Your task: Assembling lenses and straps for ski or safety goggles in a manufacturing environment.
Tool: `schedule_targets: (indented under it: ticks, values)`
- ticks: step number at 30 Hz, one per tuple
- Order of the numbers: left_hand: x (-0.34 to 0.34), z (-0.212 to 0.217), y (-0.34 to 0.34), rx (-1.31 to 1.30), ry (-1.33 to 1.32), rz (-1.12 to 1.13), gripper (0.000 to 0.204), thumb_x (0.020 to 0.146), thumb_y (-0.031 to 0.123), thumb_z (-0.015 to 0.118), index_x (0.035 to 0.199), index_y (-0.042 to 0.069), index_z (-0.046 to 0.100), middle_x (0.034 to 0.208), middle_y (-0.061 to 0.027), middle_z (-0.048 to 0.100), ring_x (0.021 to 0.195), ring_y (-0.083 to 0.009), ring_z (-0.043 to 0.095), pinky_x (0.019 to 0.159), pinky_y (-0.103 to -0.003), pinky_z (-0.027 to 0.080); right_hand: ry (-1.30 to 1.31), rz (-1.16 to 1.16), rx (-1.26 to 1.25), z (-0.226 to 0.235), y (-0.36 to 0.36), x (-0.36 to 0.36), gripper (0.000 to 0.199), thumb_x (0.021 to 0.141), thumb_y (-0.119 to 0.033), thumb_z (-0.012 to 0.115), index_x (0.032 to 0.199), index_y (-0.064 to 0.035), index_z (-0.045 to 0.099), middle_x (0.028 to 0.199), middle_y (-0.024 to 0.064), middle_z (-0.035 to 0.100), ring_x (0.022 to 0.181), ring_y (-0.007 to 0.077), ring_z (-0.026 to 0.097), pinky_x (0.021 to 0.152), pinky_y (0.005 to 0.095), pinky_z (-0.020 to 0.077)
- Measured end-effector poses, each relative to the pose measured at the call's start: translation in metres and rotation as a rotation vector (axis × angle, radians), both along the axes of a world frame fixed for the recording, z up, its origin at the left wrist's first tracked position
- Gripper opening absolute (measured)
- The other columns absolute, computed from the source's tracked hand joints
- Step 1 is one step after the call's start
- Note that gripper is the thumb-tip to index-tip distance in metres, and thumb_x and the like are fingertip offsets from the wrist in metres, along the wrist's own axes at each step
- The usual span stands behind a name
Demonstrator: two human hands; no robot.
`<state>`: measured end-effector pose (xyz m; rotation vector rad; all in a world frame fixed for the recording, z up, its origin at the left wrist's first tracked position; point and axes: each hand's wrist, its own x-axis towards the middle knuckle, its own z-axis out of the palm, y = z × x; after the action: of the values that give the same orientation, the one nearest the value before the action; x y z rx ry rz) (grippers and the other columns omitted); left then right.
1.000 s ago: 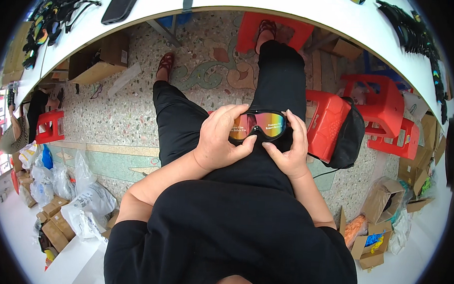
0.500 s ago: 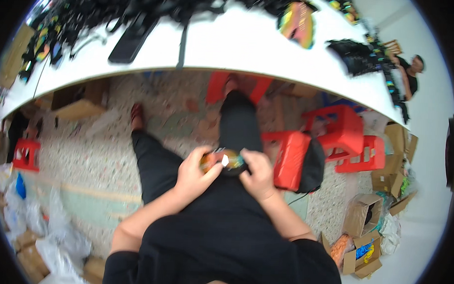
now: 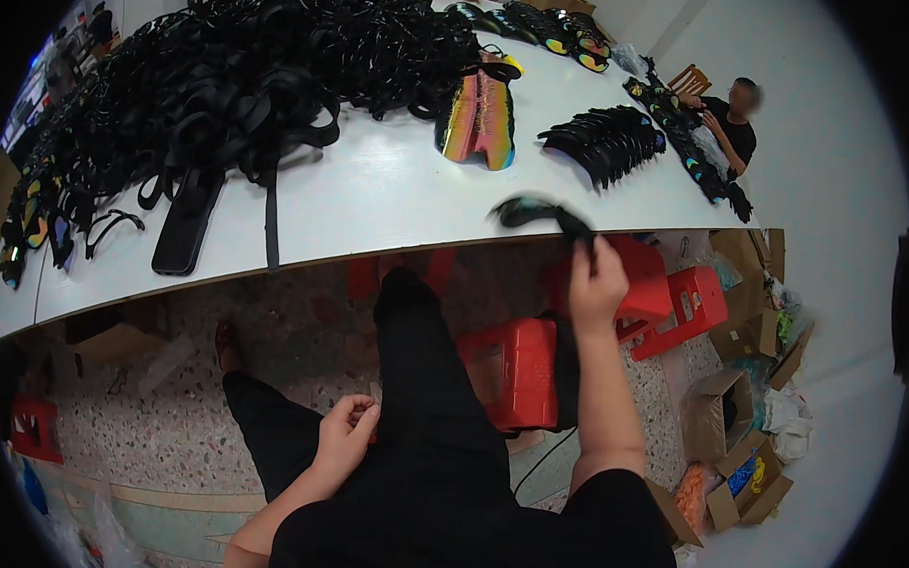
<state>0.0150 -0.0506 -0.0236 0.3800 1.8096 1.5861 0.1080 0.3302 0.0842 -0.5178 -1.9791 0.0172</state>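
My right hand (image 3: pixel 597 279) reaches forward over the table's front edge, its fingers pinched on one end of a pair of dark goggles (image 3: pixel 530 209). The goggles are smeared by motion, with a faint greenish sheen on their curved front. They hang above the white table (image 3: pixel 357 206), short of a row of nested black goggles (image 3: pixel 605 144). Back over my lap, my left hand (image 3: pixel 347 432) has its fingers curled in with nothing visible in them. A stack of rainbow-tinted lenses (image 3: pixel 478 120) stands on the table, left of the nested row.
A big heap of black straps (image 3: pixel 251 87) covers the table's left and back. A black phone (image 3: pixel 187 223) lies near its front edge. Red stools (image 3: pixel 525 372) stand at my right, with open cardboard boxes (image 3: pixel 718 418) beyond. Another person (image 3: pixel 730 128) sits at the far right.
Both hands held the goggles over my lap earlier. Now the left has let go, and the right has carried them forward to the table. My view has shifted up toward the table.
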Motion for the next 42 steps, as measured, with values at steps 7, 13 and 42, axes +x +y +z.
schedule_targets:
  ticks: [7,13,42]
  values:
    - [-0.004,-0.002,0.008,-0.030,0.026,-0.039,0.020,0.094,0.013,0.066,0.107,-0.001,0.063,0.081,-0.0036,0.064,0.065,-0.0073,0.058,0.059,-0.023,0.049,-0.255,-0.430,-0.118,0.008,0.125,-0.052,0.023,0.091,-0.030,0.062,0.092,-0.0066,0.065,0.084,0.0160,0.069,0.078,0.0387,0.067,0.067,0.0488,0.0522]
    - [-0.007,-0.012,0.009,-0.077,0.057,-0.043,0.020,0.093,0.014,0.068,0.104,-0.002,0.065,0.085,-0.0062,0.067,0.069,-0.0098,0.062,0.063,-0.025,0.052,-0.375,-0.555,-0.164,0.010,0.127,-0.067,0.025,0.090,-0.031,0.060,0.087,-0.0060,0.063,0.087,0.0186,0.070,0.081,0.0407,0.067,0.070,0.0524,0.0524]
    - [-0.044,0.043,-0.025,0.031,0.654,-0.112,0.012,0.089,0.012,0.070,0.096,0.002,0.069,0.088,-0.0097,0.068,0.078,-0.0212,0.069,0.067,-0.032,0.054,-0.372,0.062,0.163,0.016,0.045,-0.170,0.050,0.078,-0.017,0.077,0.125,-0.0066,0.063,0.121,0.0143,0.062,0.112,0.0320,0.059,0.095,0.0414,0.0484]
